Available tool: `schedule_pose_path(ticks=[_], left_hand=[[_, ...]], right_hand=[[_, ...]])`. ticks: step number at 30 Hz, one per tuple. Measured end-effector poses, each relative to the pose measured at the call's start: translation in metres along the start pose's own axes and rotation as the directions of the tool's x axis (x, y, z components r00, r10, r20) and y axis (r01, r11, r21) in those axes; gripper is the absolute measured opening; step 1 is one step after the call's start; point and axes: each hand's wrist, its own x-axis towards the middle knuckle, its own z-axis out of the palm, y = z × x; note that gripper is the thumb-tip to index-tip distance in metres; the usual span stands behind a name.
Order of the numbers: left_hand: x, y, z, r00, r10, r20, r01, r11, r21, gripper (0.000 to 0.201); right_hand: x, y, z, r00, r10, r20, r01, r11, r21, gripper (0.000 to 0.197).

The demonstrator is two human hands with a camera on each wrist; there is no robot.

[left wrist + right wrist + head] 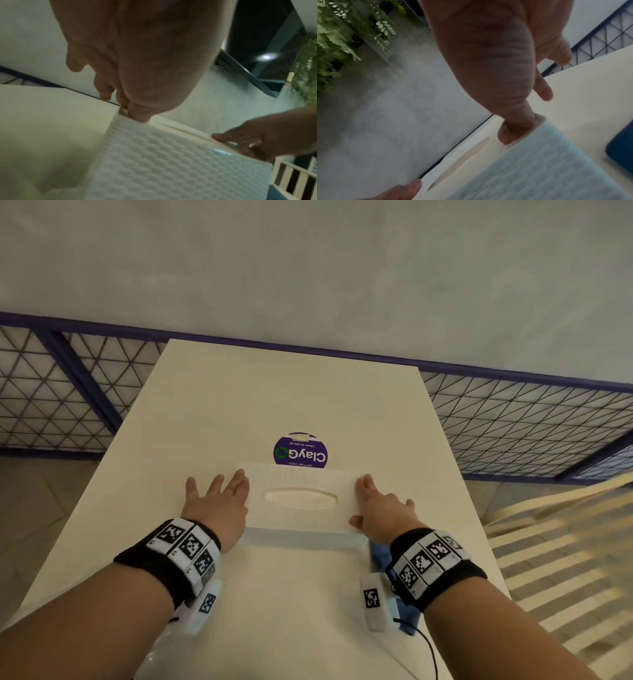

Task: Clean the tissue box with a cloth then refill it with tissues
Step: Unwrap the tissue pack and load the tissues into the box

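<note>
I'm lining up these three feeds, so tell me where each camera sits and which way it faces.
Head: worn on the head, looking forward and down at the table; shows both forearms, left hand and right hand at the tissue box ends.
Left wrist: looks along the left hand at the box's textured side; the right hand shows beyond.
Right wrist: looks along the right hand at the box; a left fingertip shows.
All three share the box.
</note>
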Motion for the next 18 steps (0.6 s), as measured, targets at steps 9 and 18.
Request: schedule_pose_path(ticks=[9, 18], left_hand=[[0.002, 0.002, -0.01, 0.998, -0.027, 0.051, 0.029, 0.999, -0.04, 0.054], [-0.002, 0.001, -0.009, 0.998, -0.035, 0.053, 0.043, 0.987, -0.153, 0.056]], right_hand=[[-0.005, -0.008, -0.003, 1.0, 0.002, 0.003, -0.002, 0.994, -0.113, 0.073], [-0.001, -0.071, 0.018, 0.974, -0.06, -0.219, 0.098, 0.982, 0.164, 0.039]])
